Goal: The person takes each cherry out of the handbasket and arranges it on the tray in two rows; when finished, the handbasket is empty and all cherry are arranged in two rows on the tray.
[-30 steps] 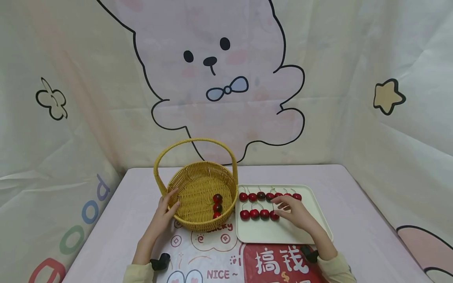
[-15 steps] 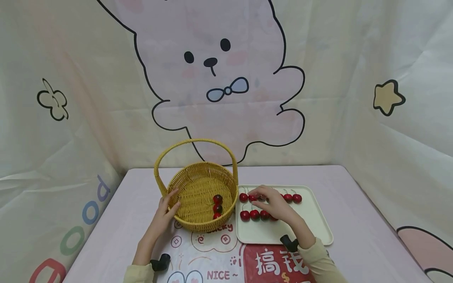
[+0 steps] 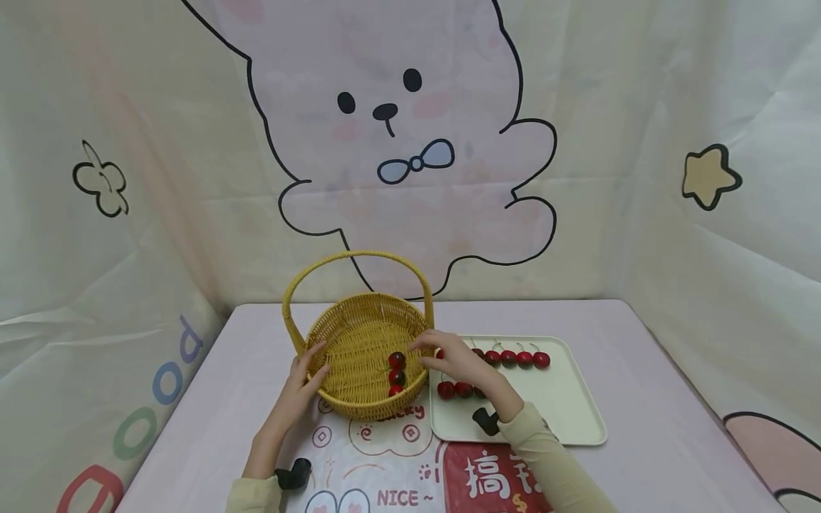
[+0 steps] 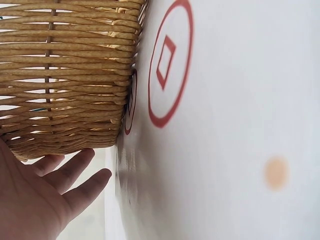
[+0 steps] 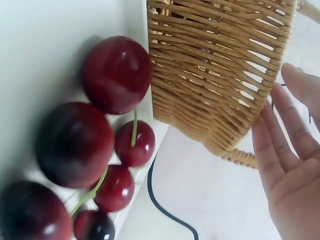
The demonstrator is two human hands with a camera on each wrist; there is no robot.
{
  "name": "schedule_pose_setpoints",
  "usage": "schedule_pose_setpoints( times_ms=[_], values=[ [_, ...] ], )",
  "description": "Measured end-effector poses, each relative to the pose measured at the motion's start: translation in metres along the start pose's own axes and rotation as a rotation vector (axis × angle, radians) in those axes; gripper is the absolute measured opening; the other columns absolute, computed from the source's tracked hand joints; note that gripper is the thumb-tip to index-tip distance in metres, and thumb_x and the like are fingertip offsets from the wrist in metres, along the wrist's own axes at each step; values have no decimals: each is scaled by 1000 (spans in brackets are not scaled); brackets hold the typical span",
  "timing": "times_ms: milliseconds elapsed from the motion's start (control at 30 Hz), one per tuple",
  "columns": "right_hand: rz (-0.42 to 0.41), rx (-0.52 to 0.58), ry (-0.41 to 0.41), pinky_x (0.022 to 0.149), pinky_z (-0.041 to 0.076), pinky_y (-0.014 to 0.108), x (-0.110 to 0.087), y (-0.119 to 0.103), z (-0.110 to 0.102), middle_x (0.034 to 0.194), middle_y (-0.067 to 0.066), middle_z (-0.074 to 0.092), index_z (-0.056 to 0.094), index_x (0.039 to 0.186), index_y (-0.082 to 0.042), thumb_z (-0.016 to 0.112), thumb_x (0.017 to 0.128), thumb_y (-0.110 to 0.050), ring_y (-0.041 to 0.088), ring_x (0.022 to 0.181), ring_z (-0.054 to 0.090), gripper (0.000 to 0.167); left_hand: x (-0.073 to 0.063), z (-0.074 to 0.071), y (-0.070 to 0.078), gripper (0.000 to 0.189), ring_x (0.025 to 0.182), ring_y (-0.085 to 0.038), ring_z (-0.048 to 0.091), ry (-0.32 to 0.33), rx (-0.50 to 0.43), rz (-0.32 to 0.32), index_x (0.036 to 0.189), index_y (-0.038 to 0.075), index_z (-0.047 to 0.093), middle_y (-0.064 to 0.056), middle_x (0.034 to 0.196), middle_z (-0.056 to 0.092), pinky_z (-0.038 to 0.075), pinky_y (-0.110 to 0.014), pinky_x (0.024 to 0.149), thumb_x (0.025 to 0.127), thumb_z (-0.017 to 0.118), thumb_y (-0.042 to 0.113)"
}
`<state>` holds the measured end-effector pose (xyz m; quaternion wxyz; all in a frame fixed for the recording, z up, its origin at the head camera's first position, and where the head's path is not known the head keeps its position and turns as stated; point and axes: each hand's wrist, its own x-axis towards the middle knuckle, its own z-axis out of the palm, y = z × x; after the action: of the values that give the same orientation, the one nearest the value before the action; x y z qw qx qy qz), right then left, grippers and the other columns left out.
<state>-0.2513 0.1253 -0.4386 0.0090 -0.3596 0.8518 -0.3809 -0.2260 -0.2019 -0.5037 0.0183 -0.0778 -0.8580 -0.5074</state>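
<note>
A yellow wicker basket (image 3: 346, 363) with a tall arched handle stands on the table, a few cherries (image 3: 397, 376) lying inside along its right side. My left hand (image 3: 301, 381) is at the basket's left rim, thumb and a finger lapping over the edge; in the left wrist view its other fingers (image 4: 75, 172) spread fairly straight by the wall. My right hand (image 3: 458, 360) reaches the right rim with no cherry visible in it. The right wrist view shows its fingers (image 5: 287, 142) extended along the outside wall, thumb near the edge.
Right of the basket lies a cream tray (image 3: 545, 417) with two rows of red cherries (image 3: 509, 358), partly covered by my right forearm. Black wrist cameras (image 3: 293, 474) sit on both wrists. A printed mat (image 3: 400, 481) covers the table's front, and a printed cloth (image 3: 410, 214) hangs behind.
My right hand has moved left, from above the cherries on the tray to the basket's right rim. The left hand has stayed at the left rim, and the basket stands in place.
</note>
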Motion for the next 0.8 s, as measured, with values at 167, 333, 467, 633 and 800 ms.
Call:
schedule_pose_setpoints(
  times_ms=[167, 333, 467, 633, 800],
  values=[
    [-22, -37, -62, 82, 49, 46, 16, 0, 5, 113, 8, 62, 63, 115, -7, 62, 87, -4, 29, 101, 58, 28, 0, 0, 0, 52, 132, -49, 23, 5, 0, 10, 144, 24, 29, -25, 144, 19, 24, -69, 98, 97, 48, 31],
    [6, -76, -172, 92, 46, 41, 30, 5, 10, 118, 6, 61, 63, 117, -8, 61, 88, -4, 24, 111, 56, 29, 0, 1, -1, 51, 132, -48, 24, 8, -3, 12, 144, 24, 30, -25, 144, 20, 23, -68, 99, 97, 48, 31],
    [42, -95, -239, 94, 45, 40, 40, 10, 14, 120, 6, 60, 62, 118, -9, 61, 88, -3, 25, 112, 56, 31, 0, 0, -1, 51, 133, -47, 23, 8, 0, 5, 144, 26, 30, -24, 145, 20, 23, -68, 99, 96, 48, 32],
    [105, -160, -272, 94, 45, 37, 49, 15, 17, 118, 1, 62, 63, 117, -15, 62, 87, -4, 21, 112, 56, 32, 1, 0, -2, 51, 133, -48, 23, 3, 2, 6, 144, 25, 30, -24, 144, 21, 23, -68, 99, 97, 48, 32],
    [130, -242, -302, 93, 45, 35, 56, 17, 21, 117, -3, 62, 65, 116, -19, 64, 86, -7, 18, 110, 56, 32, 1, 1, -2, 50, 132, -48, 24, 4, 11, 10, 144, 26, 30, -24, 142, 22, 24, -69, 98, 97, 48, 31]
  ],
)
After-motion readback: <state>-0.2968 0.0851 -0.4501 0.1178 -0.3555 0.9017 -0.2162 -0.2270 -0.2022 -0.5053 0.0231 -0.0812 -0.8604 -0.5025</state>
